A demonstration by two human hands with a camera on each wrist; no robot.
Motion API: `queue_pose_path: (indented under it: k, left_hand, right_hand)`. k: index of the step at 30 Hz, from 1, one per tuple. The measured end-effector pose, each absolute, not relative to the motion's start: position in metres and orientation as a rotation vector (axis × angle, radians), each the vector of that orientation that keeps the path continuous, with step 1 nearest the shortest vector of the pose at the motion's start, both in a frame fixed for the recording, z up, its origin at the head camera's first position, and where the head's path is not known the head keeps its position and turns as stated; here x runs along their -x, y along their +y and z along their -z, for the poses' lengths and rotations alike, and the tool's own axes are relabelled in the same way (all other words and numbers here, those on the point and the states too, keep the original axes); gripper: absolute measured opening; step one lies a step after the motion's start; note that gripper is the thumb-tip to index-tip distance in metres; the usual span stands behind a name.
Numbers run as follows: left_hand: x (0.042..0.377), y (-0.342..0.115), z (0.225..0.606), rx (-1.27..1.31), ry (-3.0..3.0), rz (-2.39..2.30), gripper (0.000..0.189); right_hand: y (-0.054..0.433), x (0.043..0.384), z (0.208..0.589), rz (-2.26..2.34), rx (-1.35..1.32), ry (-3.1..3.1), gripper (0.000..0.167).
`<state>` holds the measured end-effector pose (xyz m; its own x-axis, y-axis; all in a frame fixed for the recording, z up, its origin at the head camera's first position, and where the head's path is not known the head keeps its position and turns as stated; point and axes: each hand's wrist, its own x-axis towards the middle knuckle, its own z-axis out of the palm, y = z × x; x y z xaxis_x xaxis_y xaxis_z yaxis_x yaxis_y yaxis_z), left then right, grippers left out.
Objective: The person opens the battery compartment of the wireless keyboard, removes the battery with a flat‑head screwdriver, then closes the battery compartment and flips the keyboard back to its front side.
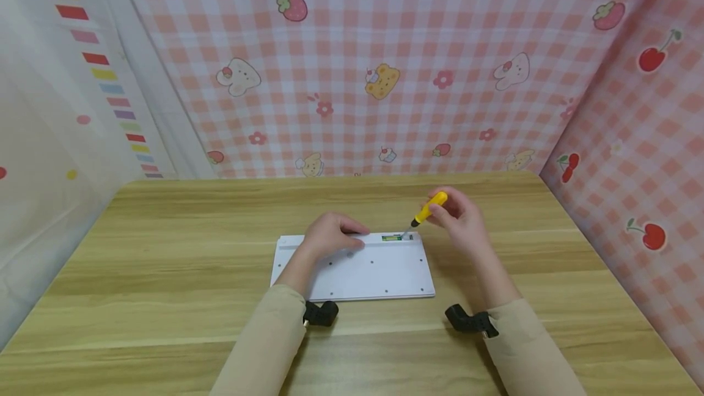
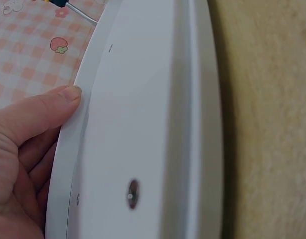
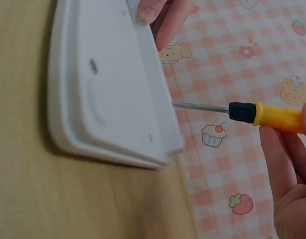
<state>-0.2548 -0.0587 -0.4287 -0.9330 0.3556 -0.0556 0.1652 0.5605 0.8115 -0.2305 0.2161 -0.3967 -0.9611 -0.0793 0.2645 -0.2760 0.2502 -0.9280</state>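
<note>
A white keyboard [image 1: 379,274] lies face down on the table, small screws dotted over its back. My left hand [image 1: 330,234] grips its far edge; in the left wrist view the thumb [image 2: 71,93] presses on top and the fingers go behind the edge. Between thumb and fingers my right hand [image 1: 462,222] pinches a screwdriver [image 1: 430,208] by its yellow handle. The screwdriver's metal shaft [image 3: 200,106] slants down to an open slot [image 1: 407,238] near the keyboard's far right corner. Something green and yellow [image 1: 392,238] shows inside that slot. The tip is hidden in the right wrist view.
The wooden table [image 1: 192,274] spreads around the keyboard on all sides. Behind it hangs a pink checked cloth [image 1: 352,115], with another cloth [image 1: 627,157] along the right. Black wrist cameras [image 1: 321,313] sit at both sleeve cuffs.
</note>
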Motion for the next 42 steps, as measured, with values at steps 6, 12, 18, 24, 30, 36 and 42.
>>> queue_pose_path:
  k: [6, 12, 18, 24, 30, 36, 42]
  left_hand:
    - [0.255, -0.059, 0.429, -0.466, 2.589, -1.307, 0.024]
    - [0.255, -0.059, 0.428, -0.459, 2.589, -1.305, 0.024]
    - [0.256, -0.059, 0.43, -0.448, 2.594, -1.307, 0.023]
    - [0.255, -0.058, 0.43, -0.451, 2.598, -1.312, 0.022]
    - [0.256, -0.059, 0.43, -0.469, 2.594, -1.309, 0.022]
    - [0.256, -0.06, 0.43, -0.466, 2.589, -1.308, 0.022]
    - [0.255, -0.06, 0.43, -0.454, 2.588, -1.313, 0.022]
  right_hand:
    - [0.225, 0.227, 0.406, -1.931, -0.231, -2.266, 0.026]
    - [0.233, 0.227, 0.416, -2.158, -0.173, -2.086, 0.012]
    - [0.236, 0.227, 0.421, -2.235, -0.135, -2.002, 0.01]
    - [0.236, 0.227, 0.422, -2.233, -0.099, -1.992, 0.013]
    - [0.236, 0.226, 0.422, -2.251, -0.077, -1.961, 0.012]
    - [0.235, 0.226, 0.422, -2.243, -0.062, -1.956, 0.012]
    - [0.234, 0.226, 0.42, -2.303, -0.118, -1.829, 0.01]
